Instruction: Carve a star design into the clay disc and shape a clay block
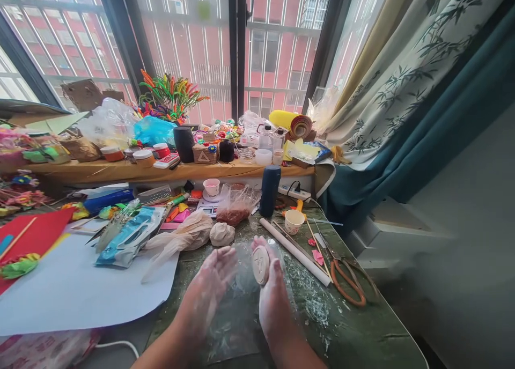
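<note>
Off-white: one oval disc [260, 265] clasped in right hand [271, 293], one lump [222, 234] beyond unclenched left hand [212, 277].

a pale, incised clay oval [260, 265] stands tilted in the right hand [272, 294].

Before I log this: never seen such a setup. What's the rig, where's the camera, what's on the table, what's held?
There is no machine here, just a person's two bare hands. The single picture comes from a camera worn on the head, looking forward and down. The right hand has a pale oval disc with marks on its face in its grip; the left hand is open beside it. On the dark green table lie a pale lump, a light rod, scissors and white paper.
</note>
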Demonstrator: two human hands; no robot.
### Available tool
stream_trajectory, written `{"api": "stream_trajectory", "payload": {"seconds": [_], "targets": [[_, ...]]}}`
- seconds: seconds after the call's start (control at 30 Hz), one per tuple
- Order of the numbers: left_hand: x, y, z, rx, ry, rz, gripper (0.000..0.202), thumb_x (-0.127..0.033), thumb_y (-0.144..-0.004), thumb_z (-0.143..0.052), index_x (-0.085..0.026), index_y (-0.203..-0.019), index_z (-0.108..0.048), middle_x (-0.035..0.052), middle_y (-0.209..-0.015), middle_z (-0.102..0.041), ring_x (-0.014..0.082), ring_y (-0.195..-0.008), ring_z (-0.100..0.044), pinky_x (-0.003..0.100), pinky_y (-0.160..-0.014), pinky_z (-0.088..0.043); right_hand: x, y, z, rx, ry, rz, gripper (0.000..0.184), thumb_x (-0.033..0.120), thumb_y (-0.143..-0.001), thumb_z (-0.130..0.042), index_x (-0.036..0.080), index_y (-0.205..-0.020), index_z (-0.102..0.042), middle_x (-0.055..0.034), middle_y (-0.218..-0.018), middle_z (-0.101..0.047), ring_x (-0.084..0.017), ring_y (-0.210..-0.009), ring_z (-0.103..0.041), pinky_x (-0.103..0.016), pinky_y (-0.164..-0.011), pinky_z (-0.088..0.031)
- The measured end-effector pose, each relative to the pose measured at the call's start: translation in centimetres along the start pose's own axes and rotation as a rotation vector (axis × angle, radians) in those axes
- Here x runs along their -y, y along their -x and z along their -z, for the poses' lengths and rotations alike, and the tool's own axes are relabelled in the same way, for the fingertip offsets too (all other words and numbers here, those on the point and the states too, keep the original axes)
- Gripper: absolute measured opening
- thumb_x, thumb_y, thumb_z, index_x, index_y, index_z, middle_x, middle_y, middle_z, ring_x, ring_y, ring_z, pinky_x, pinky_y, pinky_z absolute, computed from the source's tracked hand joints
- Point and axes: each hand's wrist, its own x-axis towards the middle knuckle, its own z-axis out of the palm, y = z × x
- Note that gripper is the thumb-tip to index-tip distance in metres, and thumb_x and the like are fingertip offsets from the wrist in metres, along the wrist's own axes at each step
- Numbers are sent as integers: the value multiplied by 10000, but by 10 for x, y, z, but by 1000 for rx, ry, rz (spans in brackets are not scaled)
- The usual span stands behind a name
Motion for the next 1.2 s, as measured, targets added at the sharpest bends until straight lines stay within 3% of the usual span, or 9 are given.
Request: {"api": "stream_trajectory", "payload": {"seconds": [0.17, 0.33, 0.43, 0.57, 0.67, 0.83, 1.0, 1.1, 1.2], "targets": [[2, 2, 7, 343, 289, 278, 572, -634, -964, -562, -154, -1238, -710, 171, -1280, -743, 367, -1350, -624, 488, -1164, -466, 11, 6, 0, 368, 483, 167, 702, 570, -808, -862, 319, -1435, -671, -52, -1613, -539, -359, -1592, -322, -538, -1348, -69], [-3, 13, 2, 11, 56, -149, 420, -443, -869, -781, -230, -1226, -722, 109, -1357, -722, 343, -1424, -555, 456, -1208, -429, 1, -1, -12, 67, 120, -147, 704, 800, -888, -606, 263, -1328, -729, -110, -1470, -671, -337, -1452, -544, -569, -1271, -324], [-2, 21, -2, 142, -236, -321, 513, -255, -705, -923, -258, -1194, -769, 114, -1465, -659, 388, -1534, -407, 489, -1303, -270, -8, -7, -14, 150, -204, -458, 817, 854, -932, -384, 195, -1233, -761, -163, -1311, -758, -357, -1310, -668, -621, -1119, -490], [5, 13, 3, 87, -333, -415, 467, -237, -693, -934, -233, -1139, -795, 127, -1426, -674, 382, -1550, -365, 456, -1335, -153, -9, -10, -8, 110, -344, -419, 755, 785, -979, -350, 198, -1197, -771, -138, -1265, -785, -345, -1248, -709, -613, -1114, -497], [13, 1, 6, -32, -42, -201, 288, -413, -875, -780, -192, -1060, -763, 132, -1291, -736, 360, -1463, -501, 476, -1285, -293, 3, -6, -2, 64, -123, -192, 727, 785, -976, -418, 235, -1357, -702, -107, -1433, -703, -323, -1385, -614, -569, -1225, -393], [20, 5, 4, 198, 312, 246, 581, -651, -955, -570, -153, -1208, -731, 157, -1247, -758, 383, -1334, -632, 506, -1172, -456, 25, 8, -3, 539, 635, 159, 840, 649, -783, -846, 312, -1512, -598, -67, -1647, -496, -374, -1578, -343, -571, -1335, -109], [17, 14, 1, 21, -32, -228, 491, -576, -835, -772, -210, -1161, -778, 121, -1361, -721, 374, -1412, -556, 491, -1248, -360, 10, 11, -6, 194, 177, -179, 635, 730, -926, -610, 290, -1375, -696, -81, -1514, -637, -323, -1490, -496, -537, -1256, -355], [17, 21, -3, 142, -498, -506, 425, -418, -752, -889, -265, -1142, -816, 111, -1475, -658, 388, -1505, -435, 518, -1331, -115, 1, 5, -5, 204, -207, -470, 662, 784, -906, -542, 225, -1170, -778, -121, -1269, -774, -347, -1352, -630, -536, -1107, -520], [19, 24, -6, 143, -551, -568, 374, -358, -774, -881, -252, -1128, -824, 119, -1502, -633, 380, -1533, -394, 491, -1337, -66, 7, -1, -1, 160, -353, -515, 580, 730, -889, -604, 222, -1098, -789, -111, -1193, -801, -350, -1287, -674, -546, -1070, -540]]}}
